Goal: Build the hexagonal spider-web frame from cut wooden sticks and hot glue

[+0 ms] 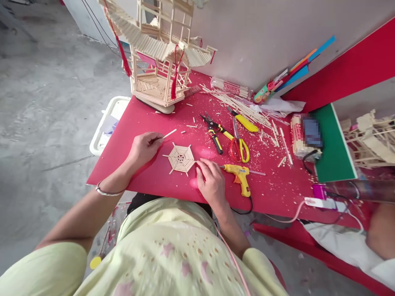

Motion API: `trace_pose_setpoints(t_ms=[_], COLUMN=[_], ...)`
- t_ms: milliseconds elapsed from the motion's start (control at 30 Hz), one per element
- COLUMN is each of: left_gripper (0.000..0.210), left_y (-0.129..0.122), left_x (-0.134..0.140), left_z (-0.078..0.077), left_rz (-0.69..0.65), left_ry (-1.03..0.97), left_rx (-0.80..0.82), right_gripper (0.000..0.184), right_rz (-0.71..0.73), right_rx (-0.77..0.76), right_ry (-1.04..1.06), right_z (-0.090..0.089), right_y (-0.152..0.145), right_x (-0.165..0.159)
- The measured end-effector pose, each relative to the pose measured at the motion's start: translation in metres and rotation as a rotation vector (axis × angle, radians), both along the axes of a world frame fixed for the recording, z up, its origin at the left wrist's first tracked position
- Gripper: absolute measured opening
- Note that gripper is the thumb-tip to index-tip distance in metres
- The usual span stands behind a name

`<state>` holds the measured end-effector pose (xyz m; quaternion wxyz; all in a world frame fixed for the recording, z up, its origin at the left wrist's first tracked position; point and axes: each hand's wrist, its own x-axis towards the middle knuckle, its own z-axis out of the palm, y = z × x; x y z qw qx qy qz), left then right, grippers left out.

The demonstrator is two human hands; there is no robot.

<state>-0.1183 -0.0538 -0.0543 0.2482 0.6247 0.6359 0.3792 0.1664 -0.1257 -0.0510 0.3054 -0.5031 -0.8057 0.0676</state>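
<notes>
A web-like hexagonal frame of thin wooden sticks (181, 158) lies flat on the red table (148, 181), with stick ends jutting out past its edges. My left hand (145, 147) is closed on a wooden stick (169, 133), which points up and to the right, just left of the frame. At the frame's right side, my right hand (210, 177) pinches the end of one jutting stick between thumb and fingers. Close to the right of that hand lies a yellow glue gun (239, 174) with a clear glue stick in its back.
Pliers (214, 137), scissors (239, 144) and a yellow-handled cutter (245, 122) lie beyond the frame. A stick-built pavilion (160, 82) stands at the back left. Loose sticks (243, 107) and scraps cover the back right. A power strip (324, 203) and another person's arm (382, 226) are at right.
</notes>
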Motion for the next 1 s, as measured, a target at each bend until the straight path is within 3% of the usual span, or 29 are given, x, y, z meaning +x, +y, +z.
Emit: trace_pose_setpoints(t_ms=[267,567,733,1000], left_gripper=[0.027,0.021,0.022,0.022], left_y=[-0.034,-0.039,-0.046,-0.046], left_x=[-0.008,0.003,0.01,0.015], left_z=[-0.003,-0.002,-0.001,0.004], left_rz=[0.096,0.025,-0.04,-0.01], left_ry=[0.003,0.16,0.144,0.147], left_rx=[-0.069,0.055,0.027,0.067], right_gripper=[0.031,0.027,0.028,0.031], right_rz=[-0.012,-0.04,-0.028,-0.039], right_rx=[0.028,0.027,0.024,0.007], right_ry=[-0.038,-0.008,-0.007,-0.031], right_z=[-0.013,-0.016,-0.017,-0.017], right_y=[-0.003,-0.004,-0.004,-0.003], right_x=[-0.006,-0.003,-0.002,-0.003])
